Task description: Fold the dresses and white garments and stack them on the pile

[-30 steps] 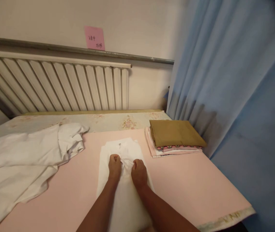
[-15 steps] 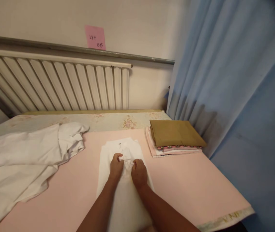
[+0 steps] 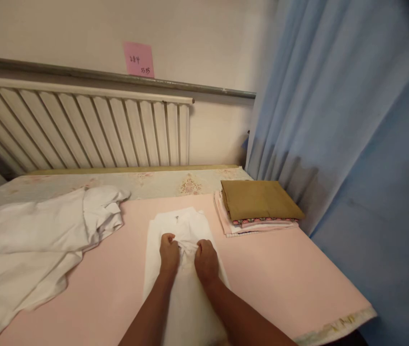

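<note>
A white garment (image 3: 190,302), which looks like a shirt, lies lengthwise before me on the pink cloth, its sides running nearly straight. My left hand (image 3: 169,252) pinches a bit of its fabric left of the middle. Opposite, my right hand (image 3: 206,259) grips the same fabric between thumb and fingers. Between the two hands the cloth is drawn up into small creases. A small dark mark shows on the garment beyond my hands. My forearms hide part of its near end.
A rumpled white garment (image 3: 46,230) lies at the left. On the right sits a folded stack of cloth (image 3: 262,199), brown on top. Pink cloth (image 3: 283,269) covers the surface. Behind are a radiator (image 3: 118,129) and a pink note (image 3: 138,59); a blue curtain (image 3: 316,96) hangs at right.
My left hand has moved slightly left, away from my right hand, and the fabric between them is stretched wider. The view has shifted a little.
</note>
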`<state>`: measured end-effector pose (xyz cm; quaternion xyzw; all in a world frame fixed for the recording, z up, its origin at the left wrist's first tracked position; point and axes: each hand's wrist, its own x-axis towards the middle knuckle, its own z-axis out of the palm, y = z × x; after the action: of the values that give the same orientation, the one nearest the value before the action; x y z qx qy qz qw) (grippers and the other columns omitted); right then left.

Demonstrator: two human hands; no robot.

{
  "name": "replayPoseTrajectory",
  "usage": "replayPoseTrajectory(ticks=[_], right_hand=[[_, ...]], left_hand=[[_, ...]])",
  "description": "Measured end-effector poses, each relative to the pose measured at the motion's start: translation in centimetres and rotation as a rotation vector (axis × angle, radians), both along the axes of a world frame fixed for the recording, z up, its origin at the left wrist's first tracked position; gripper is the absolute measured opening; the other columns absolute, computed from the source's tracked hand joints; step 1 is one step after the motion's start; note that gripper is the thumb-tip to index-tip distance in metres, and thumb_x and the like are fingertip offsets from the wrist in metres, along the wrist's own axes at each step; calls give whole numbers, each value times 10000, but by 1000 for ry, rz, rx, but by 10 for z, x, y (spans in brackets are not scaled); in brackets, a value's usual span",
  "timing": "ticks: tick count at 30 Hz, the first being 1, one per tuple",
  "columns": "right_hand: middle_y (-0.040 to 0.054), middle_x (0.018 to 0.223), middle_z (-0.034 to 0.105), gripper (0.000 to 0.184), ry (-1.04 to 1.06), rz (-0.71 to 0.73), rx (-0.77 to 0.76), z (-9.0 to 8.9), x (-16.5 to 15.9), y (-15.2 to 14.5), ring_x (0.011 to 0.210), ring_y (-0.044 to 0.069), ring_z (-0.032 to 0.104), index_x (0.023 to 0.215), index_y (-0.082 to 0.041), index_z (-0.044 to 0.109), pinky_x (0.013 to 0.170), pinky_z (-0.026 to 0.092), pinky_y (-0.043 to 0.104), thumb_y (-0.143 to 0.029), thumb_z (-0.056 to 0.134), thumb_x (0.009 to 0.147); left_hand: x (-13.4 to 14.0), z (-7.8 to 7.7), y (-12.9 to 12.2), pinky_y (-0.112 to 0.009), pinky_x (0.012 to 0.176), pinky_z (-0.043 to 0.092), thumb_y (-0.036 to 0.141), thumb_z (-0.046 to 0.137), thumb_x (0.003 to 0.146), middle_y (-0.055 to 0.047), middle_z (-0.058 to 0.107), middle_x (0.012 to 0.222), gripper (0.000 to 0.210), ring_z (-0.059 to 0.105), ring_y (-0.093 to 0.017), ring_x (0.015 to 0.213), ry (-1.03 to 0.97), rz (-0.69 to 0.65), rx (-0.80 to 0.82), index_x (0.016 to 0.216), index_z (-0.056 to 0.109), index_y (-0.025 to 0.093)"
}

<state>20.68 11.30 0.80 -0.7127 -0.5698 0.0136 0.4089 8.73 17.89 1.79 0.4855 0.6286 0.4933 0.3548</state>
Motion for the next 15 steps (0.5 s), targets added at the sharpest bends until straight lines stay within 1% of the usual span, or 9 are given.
replayPoseTrajectory(ticks=[6,10,15], right_hand=[[50,845,597,256,-1,-2,-10,2,0,-1,758,188,559,876,-189,590,714,428,282,-55,375,835],[45,840,595,257,-8,2,-13,3,0,-1,753,183,557,871,-192,587,712,427,277,-54,374,833],[49,837,595,259,-14,-3,-16,2,0,0,749,189,550,865,-190,586,707,424,286,-54,369,826]], left_hand=[[1,1,1,-250,630,431,122,491,668,29,541,739,198,534,-135,673,-3,-7,-18,836,528,221],[1,2,0,-244,603,434,129,491,667,32,547,725,203,540,-132,647,-12,-12,-16,845,527,220],[0,-1,1,-246,586,432,138,492,666,45,531,675,202,538,-133,612,-14,-27,-13,845,531,223]])
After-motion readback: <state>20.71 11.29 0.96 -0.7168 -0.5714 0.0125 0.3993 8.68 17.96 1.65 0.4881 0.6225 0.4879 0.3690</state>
